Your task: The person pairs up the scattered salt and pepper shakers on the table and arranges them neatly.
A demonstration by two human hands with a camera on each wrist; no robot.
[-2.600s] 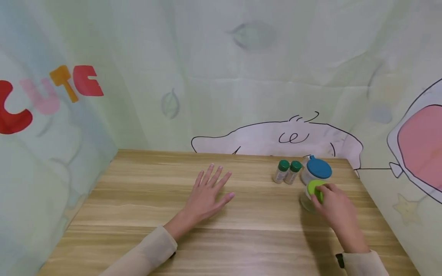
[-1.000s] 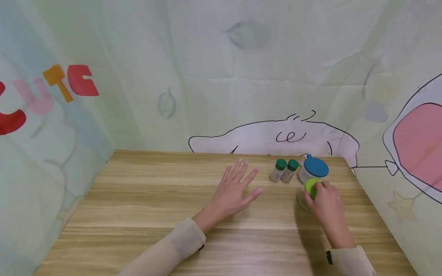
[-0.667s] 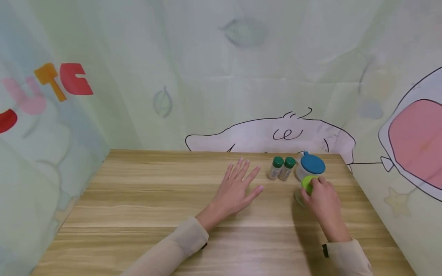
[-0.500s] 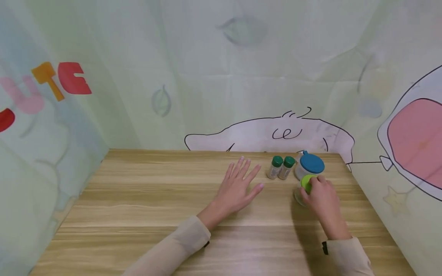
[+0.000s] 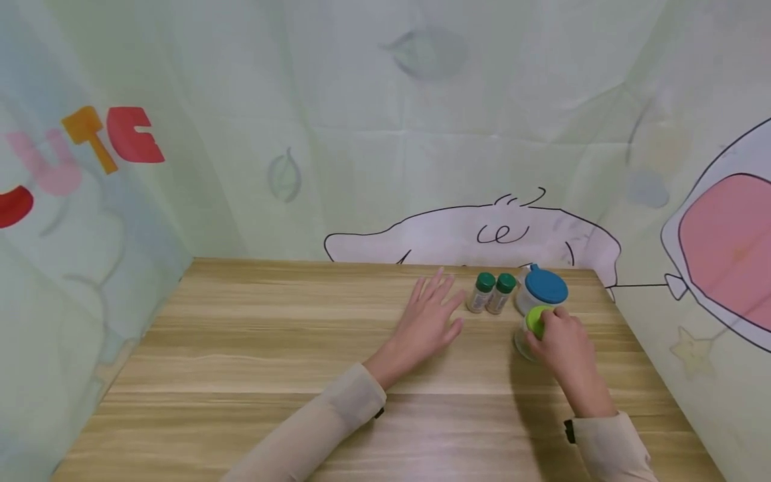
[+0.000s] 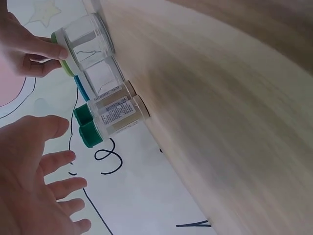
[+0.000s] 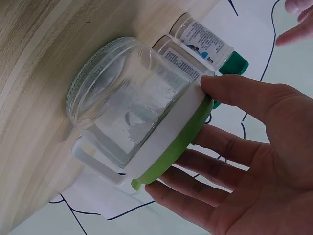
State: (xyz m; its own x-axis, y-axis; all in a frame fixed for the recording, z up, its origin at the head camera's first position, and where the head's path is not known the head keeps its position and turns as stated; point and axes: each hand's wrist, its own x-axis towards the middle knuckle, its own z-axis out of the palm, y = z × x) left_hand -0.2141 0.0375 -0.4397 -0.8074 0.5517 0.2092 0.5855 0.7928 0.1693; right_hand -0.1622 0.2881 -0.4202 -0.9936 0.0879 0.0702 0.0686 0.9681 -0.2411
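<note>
On the right side of the table, my right hand (image 5: 566,348) grips a clear glass seasoning jar (image 7: 132,103) by its green lid (image 7: 173,147). Thumb and fingers sit round the lid's white and green rim, and the jar's base is on the wood. A small white handle (image 7: 95,159) sticks out from the jar's side. My left hand (image 5: 421,328) hovers with spread, slightly bent fingers and holds nothing. Just right of its fingertips stand two spice bottles, a left one (image 5: 481,294) and a right one (image 5: 500,294), with green caps and labels.
Behind the gripped jar stands a second jar with a blue lid (image 5: 545,286), partly hidden by the first. The wooden table (image 5: 271,348) meets printed curtains at the back and both sides.
My left hand has moved right, toward the spice bottles, and its fingers have bent a little. My right hand keeps its hold on the jar's lid. The head view has shifted slightly.
</note>
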